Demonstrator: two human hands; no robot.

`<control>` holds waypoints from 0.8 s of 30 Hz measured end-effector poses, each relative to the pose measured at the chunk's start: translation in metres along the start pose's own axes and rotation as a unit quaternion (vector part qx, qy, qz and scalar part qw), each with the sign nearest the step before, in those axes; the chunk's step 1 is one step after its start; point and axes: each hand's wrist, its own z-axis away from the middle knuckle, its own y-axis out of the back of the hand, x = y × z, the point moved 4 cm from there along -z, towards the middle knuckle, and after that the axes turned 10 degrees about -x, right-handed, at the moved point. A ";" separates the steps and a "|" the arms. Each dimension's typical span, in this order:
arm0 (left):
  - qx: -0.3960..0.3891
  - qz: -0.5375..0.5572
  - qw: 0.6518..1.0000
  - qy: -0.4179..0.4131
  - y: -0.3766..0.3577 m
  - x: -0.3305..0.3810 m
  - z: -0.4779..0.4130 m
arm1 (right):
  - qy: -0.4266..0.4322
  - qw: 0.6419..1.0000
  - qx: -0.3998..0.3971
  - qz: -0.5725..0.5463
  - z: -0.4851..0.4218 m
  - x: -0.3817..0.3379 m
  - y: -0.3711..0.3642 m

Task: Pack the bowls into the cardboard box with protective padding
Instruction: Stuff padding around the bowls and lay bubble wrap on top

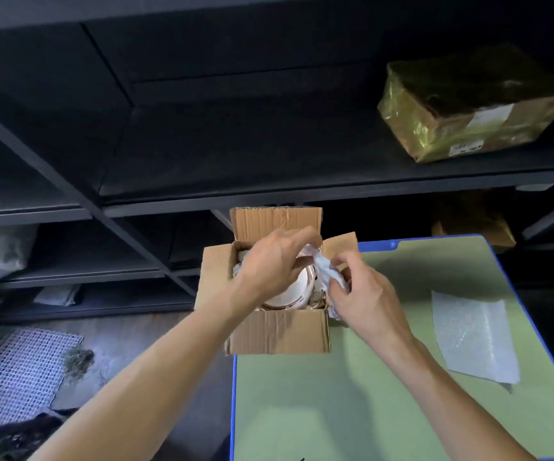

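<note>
An open cardboard box (279,331) stands at the far left corner of the green table (352,394), its flaps spread outward. Inside it lies a white bowl with a gold rim (293,292), mostly hidden by my hands. My left hand (274,261) reaches over the box and pinches the top of a crumpled white padding sheet (323,271). My right hand (365,294) grips the same padding at the box's right wall. The padding sits between the bowl and that wall.
A flat sheet of bubble wrap (475,337) lies on the table's right side. Dark metal shelving (202,194) rises behind the box, with a taped parcel (468,104) on it. A wire grid (16,374) lies on the floor at the left.
</note>
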 end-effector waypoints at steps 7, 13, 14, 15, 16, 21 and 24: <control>-0.052 -0.014 0.995 -0.084 -0.016 -0.026 -0.032 | -0.091 0.989 0.071 0.090 -0.007 -0.011 -0.030; -0.053 -0.023 0.994 -0.097 -0.020 -0.034 -0.038 | -0.093 0.976 0.086 0.175 -0.011 -0.027 -0.047; -0.062 -0.032 0.993 -0.095 -0.020 -0.037 -0.039 | -0.094 0.975 0.088 0.182 -0.011 -0.029 -0.049; -0.072 -0.040 0.992 -0.094 -0.021 -0.040 -0.040 | -0.097 0.974 0.088 0.184 -0.010 -0.031 -0.051; -0.081 -0.046 0.991 -0.094 -0.022 -0.043 -0.040 | -0.101 0.974 0.085 0.184 -0.009 -0.032 -0.053; -0.108 -0.064 0.987 -0.098 -0.028 -0.053 -0.039 | -0.127 0.968 0.061 0.205 -0.008 -0.030 -0.063; -0.104 -0.064 0.985 -0.125 -0.028 -0.051 -0.038 | -0.133 0.965 0.052 0.221 -0.011 -0.028 -0.065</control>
